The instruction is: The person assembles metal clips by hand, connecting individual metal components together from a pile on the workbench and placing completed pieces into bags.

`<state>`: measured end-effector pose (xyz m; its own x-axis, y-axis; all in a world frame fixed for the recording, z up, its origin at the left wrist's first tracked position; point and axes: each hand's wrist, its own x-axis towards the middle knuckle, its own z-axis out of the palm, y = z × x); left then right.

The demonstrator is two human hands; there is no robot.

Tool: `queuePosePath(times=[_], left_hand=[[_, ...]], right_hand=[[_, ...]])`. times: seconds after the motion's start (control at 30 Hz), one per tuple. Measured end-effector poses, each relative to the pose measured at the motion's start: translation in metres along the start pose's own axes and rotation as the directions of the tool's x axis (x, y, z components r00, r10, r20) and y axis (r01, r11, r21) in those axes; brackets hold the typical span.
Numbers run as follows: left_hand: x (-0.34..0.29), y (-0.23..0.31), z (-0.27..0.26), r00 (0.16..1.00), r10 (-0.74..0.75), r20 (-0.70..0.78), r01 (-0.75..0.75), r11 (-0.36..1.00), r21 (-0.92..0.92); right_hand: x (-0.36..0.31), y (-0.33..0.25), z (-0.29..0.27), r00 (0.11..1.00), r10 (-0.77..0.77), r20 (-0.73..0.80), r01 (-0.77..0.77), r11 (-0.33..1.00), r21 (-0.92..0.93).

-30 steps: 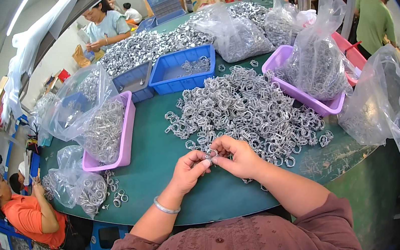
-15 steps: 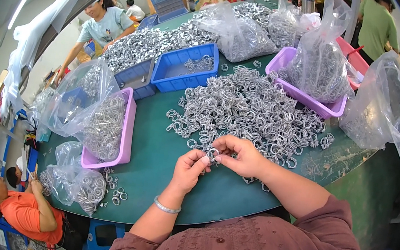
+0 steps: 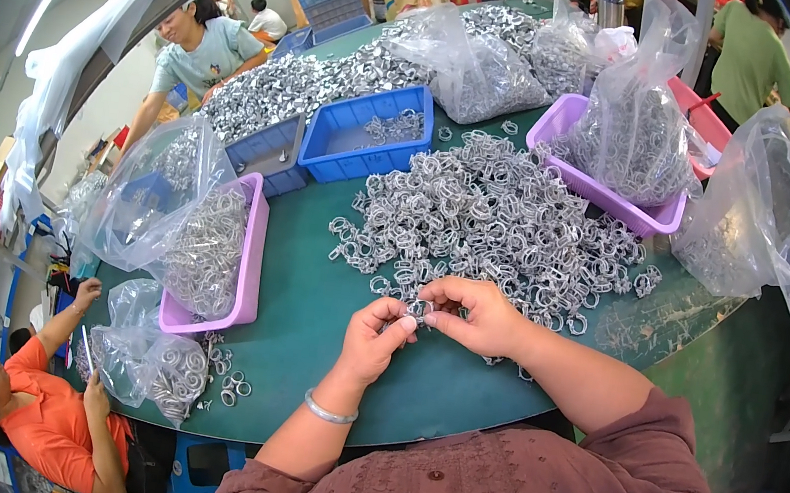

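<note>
A broad green table with a curved front edge [image 3: 298, 373] fills the middle of the view. At its left end sits a co-worker in an orange top [image 3: 56, 431]; beyond the far left side is another in a light blue top [image 3: 202, 62]. A long heap of small grey metal pieces [image 3: 306, 90] covers the far part of the table, and a mound of silver ring-shaped metal pieces [image 3: 488, 219] lies nearer. A tall clear plastic bag of metal pieces [image 3: 628, 143] stands in a purple plastic tray [image 3: 619, 210] right of the mound. A rectangular blue plastic bin [image 3: 366, 165] is left of the mound, holding a few pieces. The person's right hand [image 3: 474, 315] and left hand [image 3: 373, 338] meet at the mound's near edge, thumbs and fingers pinching opposite sides of one small silver metal ring [image 3: 420, 309]. It is held between them above the table, partly hidden by the fingertips.
</note>
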<state>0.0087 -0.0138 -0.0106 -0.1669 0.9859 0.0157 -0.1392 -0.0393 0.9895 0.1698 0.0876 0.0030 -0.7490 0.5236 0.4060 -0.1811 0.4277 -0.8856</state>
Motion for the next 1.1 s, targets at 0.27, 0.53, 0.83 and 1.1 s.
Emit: queuePosePath(times=[0.27,0.53,0.83,1.1], left_hand=[[0.0025,0.005,0.0013,1.0,0.006,-0.008,-0.005,0.999,0.051],[0.0019,0.0032,0.001,1.0,0.016,-0.004,-0.016,0.998,0.065],[0.0019,0.0027,0.0008,1.0,0.008,-0.002,-0.008,1.0,0.009],[0.0025,0.0029,0.0003,1.0,0.01,-0.005,-0.01,1.0,0.006]], right_hand=[[0.0025,0.0014,-0.0013,0.999,-0.045,-0.005,0.045,0.999,-0.002],[0.0016,0.0022,-0.0018,0.999,-0.036,0.01,0.036,0.999,-0.012],[0.0016,0.0001,-0.0027,1.0,-0.024,0.02,0.024,1.0,-0.004],[0.0024,0.0023,-0.0027,0.999,-0.018,0.026,0.019,1.0,-0.005]])
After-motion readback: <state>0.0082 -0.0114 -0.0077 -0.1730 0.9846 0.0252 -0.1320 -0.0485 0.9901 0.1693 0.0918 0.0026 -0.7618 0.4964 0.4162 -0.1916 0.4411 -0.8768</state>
